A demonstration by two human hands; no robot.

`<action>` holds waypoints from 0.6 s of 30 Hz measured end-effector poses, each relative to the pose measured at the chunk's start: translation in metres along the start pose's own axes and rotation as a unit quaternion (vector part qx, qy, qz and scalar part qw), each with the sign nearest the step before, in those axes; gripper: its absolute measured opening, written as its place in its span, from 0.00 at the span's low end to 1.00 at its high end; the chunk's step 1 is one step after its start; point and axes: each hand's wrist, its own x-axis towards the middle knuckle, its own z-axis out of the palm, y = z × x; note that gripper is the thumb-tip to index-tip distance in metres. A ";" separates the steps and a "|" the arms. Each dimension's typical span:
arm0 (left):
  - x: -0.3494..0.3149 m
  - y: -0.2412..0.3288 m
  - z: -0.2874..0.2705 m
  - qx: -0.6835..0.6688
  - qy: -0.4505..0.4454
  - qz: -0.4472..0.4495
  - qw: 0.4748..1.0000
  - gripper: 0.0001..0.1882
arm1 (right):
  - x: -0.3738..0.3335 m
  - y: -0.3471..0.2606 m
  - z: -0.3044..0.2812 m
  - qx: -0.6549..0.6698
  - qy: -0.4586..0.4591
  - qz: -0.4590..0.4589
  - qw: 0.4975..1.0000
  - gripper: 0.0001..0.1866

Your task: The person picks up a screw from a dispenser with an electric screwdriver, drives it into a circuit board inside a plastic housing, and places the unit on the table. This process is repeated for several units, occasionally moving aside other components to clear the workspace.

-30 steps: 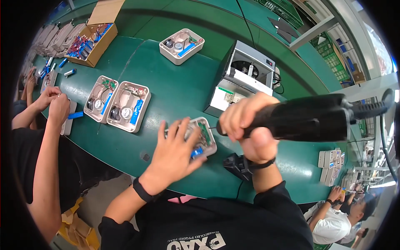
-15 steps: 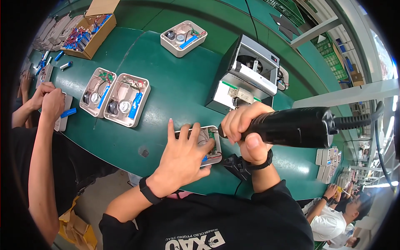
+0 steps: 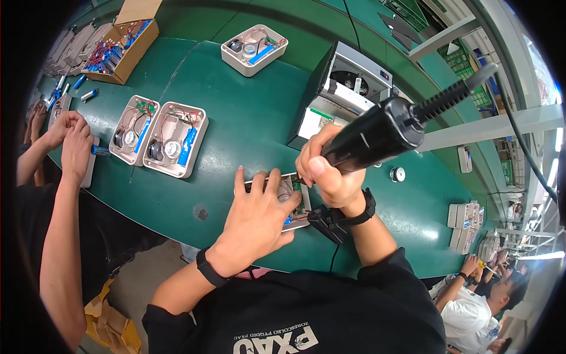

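Note:
My right hand [image 3: 330, 171] is closed around a black electric screwdriver [image 3: 377, 134], tilted with its cord end up to the right. Its front end points down at the far right corner of a small pale plastic housing [image 3: 299, 224]; the tip is hidden by my fingers. Spread across that housing, my left hand [image 3: 253, 215] holds it against the table, thumb inside and fingers over the far side. Between my hands a green circuit board [image 3: 298, 187], thin wires and part of a blue battery [image 3: 288, 220] show inside it.
Beyond my right hand stands a black-and-silver screw feeder [image 3: 348, 88]. Two open housings [image 3: 175, 168] lie left, another [image 3: 252, 68] at the back. A cardboard box [image 3: 127, 68] of batteries stands far left, near a co-worker's hands [image 3: 73, 141]. A small silver cylinder [image 3: 397, 174] lies right.
The screwdriver has swung from nearly level to steeply tilted, its rear end rising, and my right hand has turned with it. My left hand stays on the housing. The silver cylinder has come into view.

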 end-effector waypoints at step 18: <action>0.005 0.001 0.009 -0.018 0.025 0.008 0.999 0.31 | 0.034 -0.074 -0.034 -0.042 0.039 -0.346 0.936 0.19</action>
